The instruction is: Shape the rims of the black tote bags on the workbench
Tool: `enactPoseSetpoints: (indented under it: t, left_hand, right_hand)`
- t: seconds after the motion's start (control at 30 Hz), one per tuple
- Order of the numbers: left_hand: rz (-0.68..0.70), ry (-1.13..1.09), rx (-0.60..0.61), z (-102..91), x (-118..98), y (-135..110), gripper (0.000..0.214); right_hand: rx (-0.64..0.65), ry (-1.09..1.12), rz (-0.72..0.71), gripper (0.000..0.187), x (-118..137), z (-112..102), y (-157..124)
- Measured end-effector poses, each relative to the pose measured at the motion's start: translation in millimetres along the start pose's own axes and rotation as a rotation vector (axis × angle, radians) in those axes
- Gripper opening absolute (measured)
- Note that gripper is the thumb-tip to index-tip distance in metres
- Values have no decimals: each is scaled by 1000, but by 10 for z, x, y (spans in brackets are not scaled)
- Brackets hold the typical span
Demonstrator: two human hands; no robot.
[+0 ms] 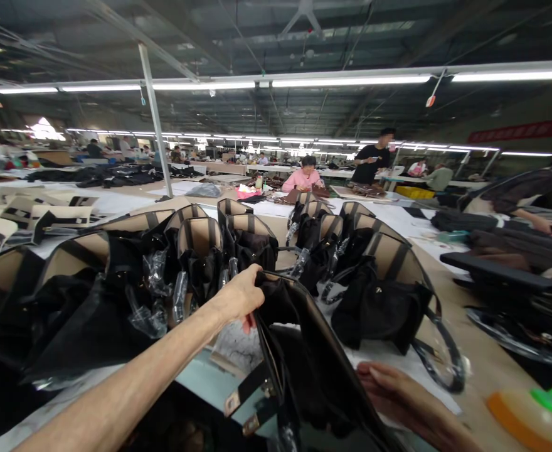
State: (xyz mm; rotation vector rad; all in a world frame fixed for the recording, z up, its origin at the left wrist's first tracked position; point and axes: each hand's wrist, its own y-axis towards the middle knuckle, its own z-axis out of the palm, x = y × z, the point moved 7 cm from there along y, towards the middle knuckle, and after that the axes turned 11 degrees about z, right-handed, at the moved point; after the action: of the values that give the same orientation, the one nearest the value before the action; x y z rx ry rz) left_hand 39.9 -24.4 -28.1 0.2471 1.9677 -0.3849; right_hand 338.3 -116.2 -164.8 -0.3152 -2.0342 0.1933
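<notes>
A black handbag [313, 351] stands tilted in front of me, its mouth facing up and its dark lining showing. My left hand [244, 294] pinches the bag's upper left edge between thumb and fingers. Two black straps with metal buckles [238, 402] hang from the bag's left side. My right hand [393, 392] lies along the bag's right side with fingers stretched out and slightly blurred; whether it touches the bag I cannot tell. Just beyond stands another black handbag [382, 307] with a beige flap and a looped handle.
Several black bags with beige flaps [201, 235] crowd the table on the left and ahead. A bottle of orange liquid with a green cap [530, 414] is at the lower right. Dark stacked pieces [511, 251] lie on the right. Co-workers [304, 176] are farther back.
</notes>
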Motion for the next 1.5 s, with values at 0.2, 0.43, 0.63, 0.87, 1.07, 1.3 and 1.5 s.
enactPoseSetpoints:
  t: [0.2,0.43,0.63,0.87,1.07,1.3,1.5]
  left_hand:
    - [3,40,11,134,-99,107,73]
    - [82,265,7,29,-77,272,47]
    - [387,97,76,-16,-211,484,58]
    - [278,152,409,50,-219,391,53]
    - [287,253,413,-185,-210,103,33]
    - [290,291,326,-240,-144,158,27]
    - [542,597,93,-245,-471,180,51]
  right_hand:
    - [-128,144,58,54,227,-382,-656]
    - [-385,-310,-3,62,663,-262,-861]
    - [-259,-454,-140,20,1151,-19,-717]
    - [-45,-311,-150,18,1186,-264,-421]
    - [163,-237,-235,17,1355,-412,-16]
    - [226,-186,-244,18,1346,-193,200]
    - [172,-160,-242,19,1381,-260,208]
